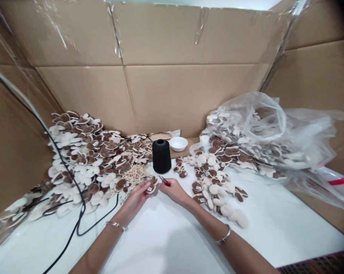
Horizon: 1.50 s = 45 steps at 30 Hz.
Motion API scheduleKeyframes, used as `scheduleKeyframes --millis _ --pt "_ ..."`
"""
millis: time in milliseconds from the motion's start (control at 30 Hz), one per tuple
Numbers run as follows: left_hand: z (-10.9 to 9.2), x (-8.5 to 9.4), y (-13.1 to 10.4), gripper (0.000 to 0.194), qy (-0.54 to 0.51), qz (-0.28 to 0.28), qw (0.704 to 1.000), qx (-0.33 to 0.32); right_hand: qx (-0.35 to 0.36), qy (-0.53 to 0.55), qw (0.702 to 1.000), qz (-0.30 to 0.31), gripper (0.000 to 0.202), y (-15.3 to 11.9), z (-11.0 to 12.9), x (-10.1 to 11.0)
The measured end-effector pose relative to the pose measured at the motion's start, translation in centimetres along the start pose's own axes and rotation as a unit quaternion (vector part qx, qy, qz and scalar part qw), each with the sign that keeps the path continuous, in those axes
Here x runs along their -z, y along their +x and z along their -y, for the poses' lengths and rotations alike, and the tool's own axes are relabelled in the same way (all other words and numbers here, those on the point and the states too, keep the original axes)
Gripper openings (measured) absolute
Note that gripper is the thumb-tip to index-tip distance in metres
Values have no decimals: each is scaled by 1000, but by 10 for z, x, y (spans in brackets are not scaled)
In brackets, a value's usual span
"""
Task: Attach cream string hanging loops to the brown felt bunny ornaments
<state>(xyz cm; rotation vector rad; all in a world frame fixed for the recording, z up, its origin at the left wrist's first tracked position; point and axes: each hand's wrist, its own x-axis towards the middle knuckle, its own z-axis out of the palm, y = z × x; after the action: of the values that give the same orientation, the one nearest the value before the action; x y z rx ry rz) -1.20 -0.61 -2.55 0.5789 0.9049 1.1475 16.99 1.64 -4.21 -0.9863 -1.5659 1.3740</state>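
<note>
Both my forearms (96,243) come in from the bottom, silver bangle (116,225) on the left one and another on the right. Going left to right: a black cable (64,249) loops down onto the white table (149,238), next to a massive pile of brown-and-white fuzzy pieces (96,165), seriously, heaps of them. At its right edge there's a tangle of cream cords (135,173). Just beside that, my left hand (138,195) has one fuzzy piece (152,185) with a little white tag, pinched between thumb and fingers, above the table and in front of the black thread cone (161,156). My right hand (175,190) is right next to it, fingers curled closed around a small pointed tool (165,181), tip sticking out toward the cone; too small to tell exactly what kind. White bowl (178,144) sits behind, near the cardboard wall (166,95). Then more pieces in a looser pile (217,188), and far right a clear plastic bag (253,127) with loads more inside.
</note>
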Motion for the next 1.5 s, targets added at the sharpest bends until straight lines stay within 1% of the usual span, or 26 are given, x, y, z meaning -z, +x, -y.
scheduleKeyframes --millis 200,633,933,1167,1500 --pt "-1 0 -1 11 5 6 1000 -1 -3 2 1000 1 34 1 -2 0" --pt "-1 -2 0 10 4 -3 1000 2 4 10 1000 3 34 0 3 0" --pt "1 2 0 11 -1 9 1000 -1 3 7 1000 3 32 1 1 0" --pt "0 0 1 11 -3 -4 1000 2 5 13 1000 6 31 1 -3 0" --pt "2 4 2 13 -2 5 1000 3 5 0 1000 0 33 0 0 0"
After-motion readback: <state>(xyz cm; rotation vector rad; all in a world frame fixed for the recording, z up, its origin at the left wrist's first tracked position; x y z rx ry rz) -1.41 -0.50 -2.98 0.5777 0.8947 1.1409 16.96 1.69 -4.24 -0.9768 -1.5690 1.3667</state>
